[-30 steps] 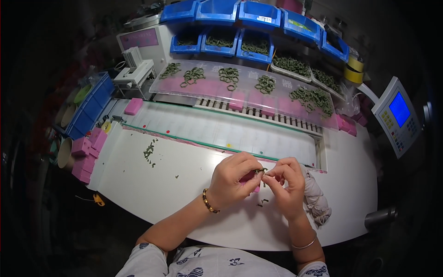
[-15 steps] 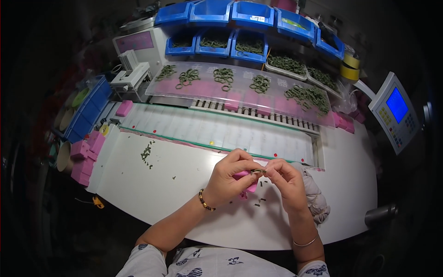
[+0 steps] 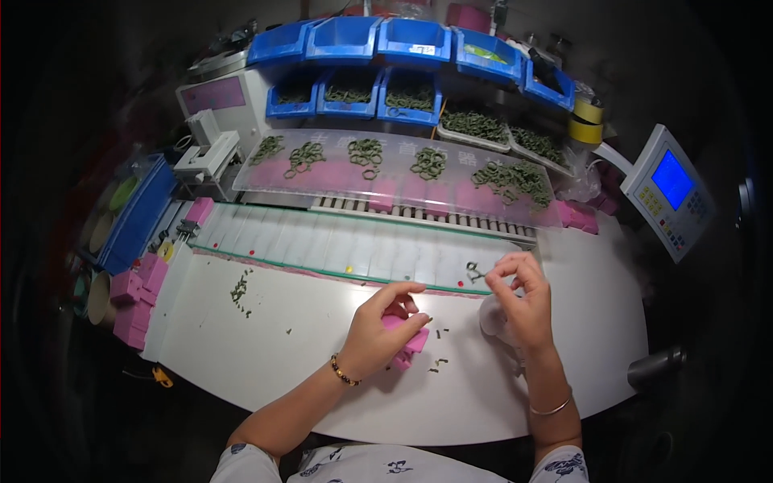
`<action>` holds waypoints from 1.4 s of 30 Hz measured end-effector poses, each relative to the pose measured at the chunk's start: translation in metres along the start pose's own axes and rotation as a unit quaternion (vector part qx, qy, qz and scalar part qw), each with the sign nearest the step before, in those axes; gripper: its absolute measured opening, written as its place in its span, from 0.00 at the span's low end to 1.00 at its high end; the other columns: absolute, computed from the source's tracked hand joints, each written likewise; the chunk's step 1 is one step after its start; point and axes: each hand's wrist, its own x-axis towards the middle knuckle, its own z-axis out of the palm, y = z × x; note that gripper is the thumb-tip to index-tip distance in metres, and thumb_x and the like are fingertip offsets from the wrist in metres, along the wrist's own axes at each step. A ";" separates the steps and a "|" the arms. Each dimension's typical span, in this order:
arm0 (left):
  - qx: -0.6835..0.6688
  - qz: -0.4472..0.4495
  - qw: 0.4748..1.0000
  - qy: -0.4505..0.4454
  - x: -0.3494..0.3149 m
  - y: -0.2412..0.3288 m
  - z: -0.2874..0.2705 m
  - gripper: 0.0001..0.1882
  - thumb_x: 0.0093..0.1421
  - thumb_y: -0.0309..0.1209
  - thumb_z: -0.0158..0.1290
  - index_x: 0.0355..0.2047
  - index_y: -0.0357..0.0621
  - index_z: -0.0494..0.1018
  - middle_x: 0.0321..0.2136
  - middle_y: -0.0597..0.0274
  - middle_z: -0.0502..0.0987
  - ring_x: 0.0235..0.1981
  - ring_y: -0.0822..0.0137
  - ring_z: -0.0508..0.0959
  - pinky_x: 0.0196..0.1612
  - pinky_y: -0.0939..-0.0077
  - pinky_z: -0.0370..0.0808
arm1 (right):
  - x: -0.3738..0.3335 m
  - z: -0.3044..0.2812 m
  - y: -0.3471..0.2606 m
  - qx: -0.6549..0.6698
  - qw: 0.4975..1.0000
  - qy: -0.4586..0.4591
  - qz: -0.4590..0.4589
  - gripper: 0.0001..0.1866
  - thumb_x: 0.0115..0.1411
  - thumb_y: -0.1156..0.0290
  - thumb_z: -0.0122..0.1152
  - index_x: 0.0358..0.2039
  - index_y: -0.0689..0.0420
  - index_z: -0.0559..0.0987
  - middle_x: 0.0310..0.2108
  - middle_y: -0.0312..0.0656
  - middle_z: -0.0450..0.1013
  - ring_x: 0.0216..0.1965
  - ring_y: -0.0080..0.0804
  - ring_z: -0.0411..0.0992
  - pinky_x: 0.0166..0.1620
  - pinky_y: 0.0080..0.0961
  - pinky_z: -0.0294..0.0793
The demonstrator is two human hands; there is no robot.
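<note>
My left hand (image 3: 377,330) is curled about a pink block (image 3: 409,336) above the white table, its thumb lying over the block and its index finger raised apart. A tiny dark green piece shows at the thumb tip. My right hand (image 3: 525,299) is lifted over the right end of the long white strip, thumb and fingers pinched on a small dark green ring-shaped piece (image 3: 473,272). Several short green bits (image 3: 439,361) lie on the table between the hands. Beneath the right hand a pale cloth bundle (image 3: 498,320) is partly hidden.
A green-edged white strip (image 3: 306,245) crosses the table, below a clear shelf (image 3: 322,181) with heaps of green rings. Blue bins (image 3: 346,39) stand behind. A keypad display (image 3: 672,189) rises at right; pink blocks (image 3: 137,302) stack at left. Loose green bits (image 3: 240,291) lie nearby.
My hands have parted. The right hand has moved up and right with the green piece, while the left stays by the pink block. The whole view has shifted slightly.
</note>
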 end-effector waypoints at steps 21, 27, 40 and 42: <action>-0.123 -0.099 0.987 -0.041 -0.003 0.000 0.006 0.15 0.60 0.21 0.56 0.48 0.33 0.72 0.30 0.68 0.74 0.31 0.81 0.74 0.38 0.86 0.73 | 0.164 -0.059 0.108 -0.406 0.881 0.229 -0.076 0.07 0.50 0.67 0.69 0.23 0.52 0.78 0.37 0.36 0.71 0.45 0.42 0.70 0.47 0.42 0.68; -0.137 -0.109 0.984 -0.040 -0.002 -0.003 0.007 0.14 0.61 0.22 0.56 0.47 0.33 0.73 0.30 0.67 0.75 0.32 0.81 0.74 0.37 0.86 0.73 | 0.166 -0.057 0.114 -0.371 0.900 0.207 -0.094 0.06 0.51 0.67 0.69 0.25 0.53 0.81 0.37 0.37 0.73 0.42 0.42 0.72 0.44 0.40 0.70; -0.349 -0.198 0.913 0.081 0.001 0.006 0.007 0.12 0.69 0.34 0.48 0.44 0.37 0.72 0.30 0.66 0.74 0.30 0.76 0.75 0.36 0.82 0.75 | -0.006 -0.011 -0.031 0.189 0.930 -0.306 -0.067 0.14 0.56 0.74 0.67 0.44 0.59 0.79 0.43 0.42 0.75 0.41 0.33 0.74 0.47 0.27 0.74; -0.382 -0.195 0.903 0.037 -0.001 0.000 0.020 0.12 0.70 0.35 0.48 0.44 0.38 0.72 0.31 0.66 0.74 0.32 0.76 0.75 0.39 0.81 0.74 | -0.040 0.012 -0.052 0.140 0.934 -0.298 -0.135 0.16 0.54 0.77 0.66 0.45 0.59 0.78 0.42 0.43 0.72 0.42 0.41 0.73 0.46 0.30 0.75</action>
